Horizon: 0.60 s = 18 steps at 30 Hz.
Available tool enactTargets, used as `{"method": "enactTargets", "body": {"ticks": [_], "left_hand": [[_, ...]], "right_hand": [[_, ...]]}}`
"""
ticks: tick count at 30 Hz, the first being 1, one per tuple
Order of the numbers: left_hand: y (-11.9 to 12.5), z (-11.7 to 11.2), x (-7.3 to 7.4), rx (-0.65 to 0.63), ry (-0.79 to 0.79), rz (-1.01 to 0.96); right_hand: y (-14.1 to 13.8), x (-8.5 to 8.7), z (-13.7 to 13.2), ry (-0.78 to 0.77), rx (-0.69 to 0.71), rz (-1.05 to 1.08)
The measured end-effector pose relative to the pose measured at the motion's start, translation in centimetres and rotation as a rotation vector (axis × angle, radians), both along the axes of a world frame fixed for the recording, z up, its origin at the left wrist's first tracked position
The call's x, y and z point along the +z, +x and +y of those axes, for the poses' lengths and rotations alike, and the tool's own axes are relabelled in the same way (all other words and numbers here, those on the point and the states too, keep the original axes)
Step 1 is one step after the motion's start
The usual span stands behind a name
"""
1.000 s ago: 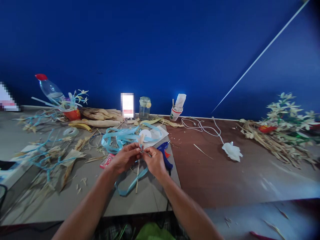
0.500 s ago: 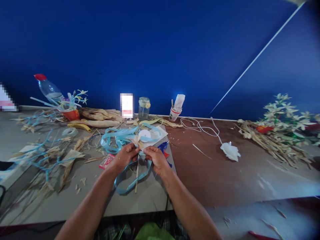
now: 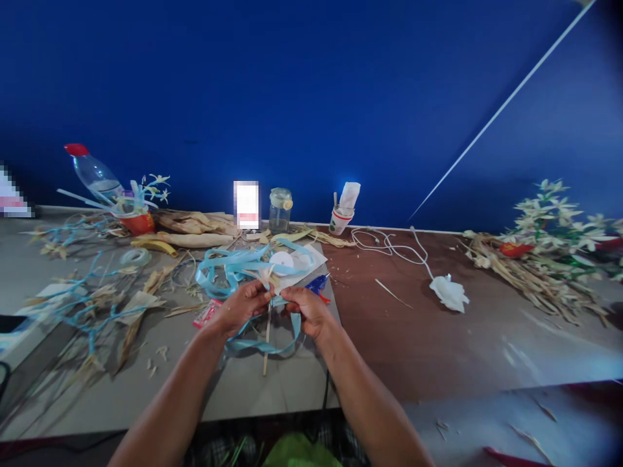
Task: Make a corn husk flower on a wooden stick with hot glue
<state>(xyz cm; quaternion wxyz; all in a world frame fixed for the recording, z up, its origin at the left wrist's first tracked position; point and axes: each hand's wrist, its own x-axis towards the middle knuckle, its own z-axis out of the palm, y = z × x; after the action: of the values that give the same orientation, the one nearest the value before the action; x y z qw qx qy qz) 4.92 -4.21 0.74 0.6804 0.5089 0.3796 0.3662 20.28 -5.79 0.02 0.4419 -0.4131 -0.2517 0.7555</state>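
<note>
My left hand (image 3: 241, 307) pinches a thin wooden stick (image 3: 266, 344) just below a small pale husk flower (image 3: 267, 276) at its top. My right hand (image 3: 305, 309) is closed on a light blue ribbon (image 3: 265, 344) right beside the stick. The ribbon hangs in a loop below both hands and leads back to a loose pile of blue ribbon (image 3: 233, 266) behind them. A blue glue gun (image 3: 318, 284) lies partly hidden behind my right hand.
Dried husks and blue-wrapped stems (image 3: 92, 305) litter the grey board at left. A bottle (image 3: 92, 172), a red cup (image 3: 139, 222), a glass jar (image 3: 281, 209) and a paper cup (image 3: 341, 220) stand along the blue wall. A white cable (image 3: 389, 246), a white flower (image 3: 450, 293) and a flower bundle (image 3: 545, 253) lie on the right.
The ribbon loop under my hands has been pulled up and shortened. My right hand has shifted slightly, still beside the stick; my left hand keeps its hold.
</note>
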Motion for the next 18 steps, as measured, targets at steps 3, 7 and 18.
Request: {"method": "enactTargets", "body": {"ticks": [3,7,18], "left_hand": [[-0.08,0.16,-0.18,0.053,0.018,0.015],[-0.08,0.42,-0.48,0.091,0.052,0.076],[-0.08,0.56,-1.04,0.116,0.164,0.24]], "right_hand": [[-0.13,-0.2,-0.02,0.056,-0.01,-0.099],[-0.42,-0.43,-0.14,0.168,0.021,-0.281],[-0.35,-0.24,-0.29,0.247,0.033,-0.418]]}}
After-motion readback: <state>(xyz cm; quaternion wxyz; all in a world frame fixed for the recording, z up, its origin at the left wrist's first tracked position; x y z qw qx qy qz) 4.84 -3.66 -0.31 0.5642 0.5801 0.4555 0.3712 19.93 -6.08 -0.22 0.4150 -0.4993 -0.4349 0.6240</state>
